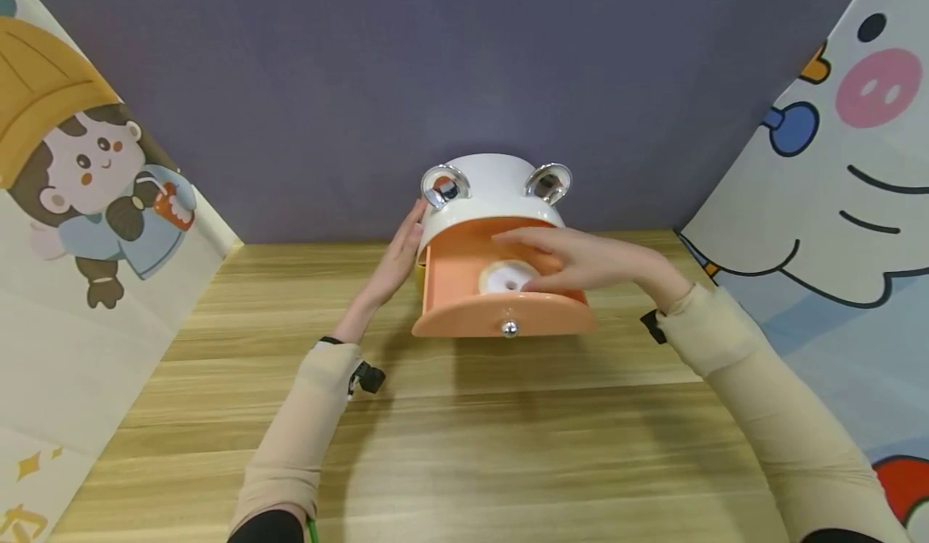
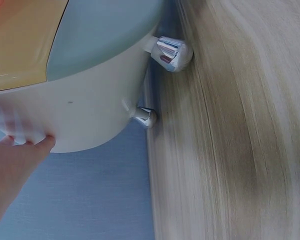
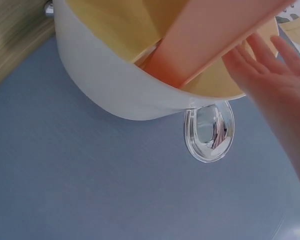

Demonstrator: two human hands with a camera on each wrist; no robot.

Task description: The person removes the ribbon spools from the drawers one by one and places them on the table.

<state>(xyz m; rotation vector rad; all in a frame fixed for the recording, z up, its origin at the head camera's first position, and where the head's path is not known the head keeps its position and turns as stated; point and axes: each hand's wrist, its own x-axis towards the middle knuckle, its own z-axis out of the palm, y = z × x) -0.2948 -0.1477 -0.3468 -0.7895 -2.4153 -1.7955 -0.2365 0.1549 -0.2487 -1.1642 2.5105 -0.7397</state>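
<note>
One white box (image 1: 488, 178) stood on the desk (image 1: 551, 462), an orange drawer (image 1: 472, 317) jutting from its front. The left hand (image 1: 399, 261) rested against the box's left side, fingers straight. The right hand (image 1: 584, 256) was over the drawer at the box's front, thumb and fingers spread apart; I could not tell whether it touched the round white item (image 1: 499, 275) inside. Two silver ornaments (image 1: 444, 186) flanked the box's top.
</note>
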